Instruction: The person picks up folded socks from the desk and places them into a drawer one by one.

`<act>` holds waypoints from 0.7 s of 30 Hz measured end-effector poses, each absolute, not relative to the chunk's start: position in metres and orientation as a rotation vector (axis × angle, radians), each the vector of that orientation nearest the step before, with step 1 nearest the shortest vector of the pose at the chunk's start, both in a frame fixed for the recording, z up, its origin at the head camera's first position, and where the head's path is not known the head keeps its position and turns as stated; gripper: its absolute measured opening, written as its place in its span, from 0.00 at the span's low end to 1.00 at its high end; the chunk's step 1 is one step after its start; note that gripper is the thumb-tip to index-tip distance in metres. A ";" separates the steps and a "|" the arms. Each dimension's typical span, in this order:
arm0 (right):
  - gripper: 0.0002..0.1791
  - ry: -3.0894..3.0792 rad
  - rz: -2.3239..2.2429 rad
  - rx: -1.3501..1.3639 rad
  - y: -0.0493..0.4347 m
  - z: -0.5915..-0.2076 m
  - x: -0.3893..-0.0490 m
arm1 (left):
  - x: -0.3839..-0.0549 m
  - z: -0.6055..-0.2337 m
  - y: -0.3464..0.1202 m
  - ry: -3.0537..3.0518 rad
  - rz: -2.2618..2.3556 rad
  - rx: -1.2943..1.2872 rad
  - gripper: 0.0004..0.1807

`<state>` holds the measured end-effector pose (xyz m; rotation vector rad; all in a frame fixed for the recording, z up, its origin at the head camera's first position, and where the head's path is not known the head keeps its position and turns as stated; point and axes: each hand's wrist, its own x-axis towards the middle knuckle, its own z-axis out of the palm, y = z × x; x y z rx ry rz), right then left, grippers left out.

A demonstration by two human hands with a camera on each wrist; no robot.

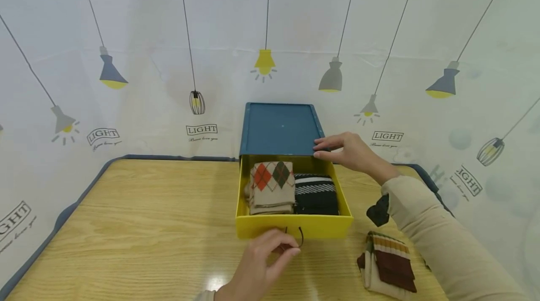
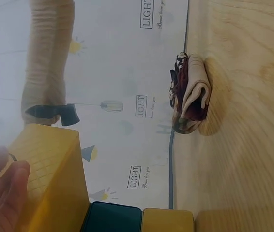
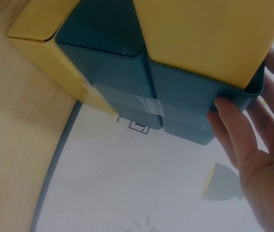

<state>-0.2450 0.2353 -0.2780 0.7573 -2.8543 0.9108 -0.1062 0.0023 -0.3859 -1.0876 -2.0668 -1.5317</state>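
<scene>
A yellow drawer [image 1: 257, 228] stands pulled out from a blue case [image 1: 282, 127]. Inside, folded argyle socks [image 1: 273, 184] lie at left beside folded black-and-white socks [image 1: 316, 195]. My left hand [image 1: 259, 263] is at the drawer front, thumb and fingertips pinching its black cord loop [image 1: 301, 235]. Over at the case's front right corner, my right hand [image 1: 352, 153] grips the edge; the right wrist view has its fingers [image 3: 236, 123] on two sides of that corner. Below my right forearm, folded maroon, mustard and cream socks [image 1: 388, 263] lie on the table.
Under the blue case, a teal unit [image 3: 103, 24] and a yellow unit [image 3: 40, 19] are stacked, with clear tape [image 3: 127, 99] across the sides. The wooden table [image 1: 147, 226] ends at a wall sheet [image 1: 228, 10] printed with lamps. A dark wrist strap [image 2: 54, 113] is on my right sleeve.
</scene>
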 end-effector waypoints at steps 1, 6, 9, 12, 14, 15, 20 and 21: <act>0.15 -2.852 0.910 0.758 0.236 -0.279 -0.245 | -0.107 -0.385 0.003 -2.076 -1.553 -1.064 0.04; 0.15 -2.850 0.905 0.756 0.236 -0.280 -0.246 | -0.114 -0.380 0.006 -2.160 -1.713 -0.951 0.06; 0.15 -2.851 0.906 0.749 0.235 -0.280 -0.247 | -0.121 -0.378 0.006 -2.205 -1.775 -0.904 0.07; 0.16 -2.851 0.907 0.750 0.235 -0.280 -0.246 | -0.127 -0.377 0.005 -2.226 -1.791 -0.886 0.09; 0.16 -2.855 0.904 0.745 0.235 -0.280 -0.246 | -0.130 -0.375 0.005 -2.232 -1.799 -0.886 0.10; 0.16 -2.856 0.903 0.742 0.235 -0.280 -0.246 | -0.132 -0.374 0.005 -2.239 -1.808 -0.884 0.11; 0.16 -2.852 0.898 0.740 0.235 -0.279 -0.245 | -0.142 -0.369 0.004 -2.277 -1.858 -0.868 0.11; 0.16 -2.850 0.900 0.742 0.235 -0.279 -0.245 | -0.144 -0.369 0.004 -2.283 -1.862 -0.863 0.10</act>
